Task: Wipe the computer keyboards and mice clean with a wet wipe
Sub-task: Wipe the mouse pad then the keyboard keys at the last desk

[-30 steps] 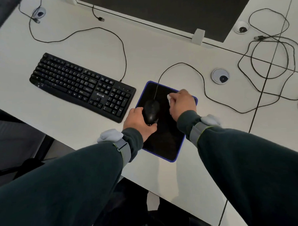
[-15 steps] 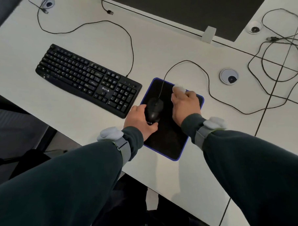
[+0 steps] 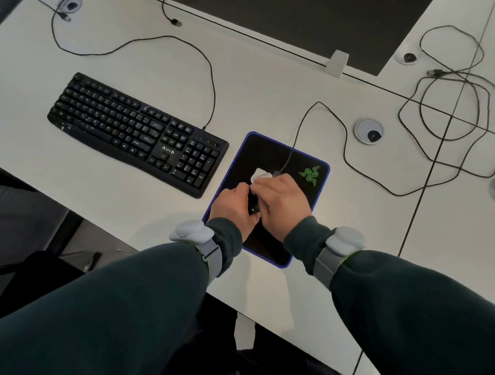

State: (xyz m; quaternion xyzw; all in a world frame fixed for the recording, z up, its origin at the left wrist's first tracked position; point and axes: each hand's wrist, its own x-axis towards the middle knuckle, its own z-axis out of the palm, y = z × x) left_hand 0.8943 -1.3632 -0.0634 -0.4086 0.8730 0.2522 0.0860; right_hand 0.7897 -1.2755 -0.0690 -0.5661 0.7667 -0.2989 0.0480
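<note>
A view from above of a white surface [image 3: 264, 84] with two hands working at the centre. Both arms wear dark green sleeves, each with a grey strap and a pale grey puck at the wrist.

The left hand [image 3: 233, 206] is curled around the left side of a black mouse [image 3: 253, 205], holding it. Only a narrow dark strip of the mouse shows between the two hands. The right hand [image 3: 281, 203] lies over the top of the mouse, fingers closed on a white wipe [image 3: 259, 175]. A crumpled end of the wipe sticks out at 12 o'clock from the fingertips. The two hands touch each other over the mouse.

The mouse sits on a black pad [image 3: 264, 155] with a purple edge, turned at an angle. A green logo [image 3: 311, 175] is printed on the pad at 2 o'clock from the hands. The mouse cable [image 3: 343, 143] runs off the pad toward 1 o'clock and loops across the surface.

A black keyboard [image 3: 136, 132] lies at 10 o'clock from the hands, just beside the pad's left corner, also at an angle. Its cable [image 3: 207, 64] curves away toward 12 o'clock.

A round grey grommet [image 3: 368, 131] sits at 2 o'clock, well apart from the pad. Loose black cables [image 3: 452, 93] are coiled at 2 o'clock, near the right edge. A dark panel [image 3: 318, 17] runs along the top.
</note>
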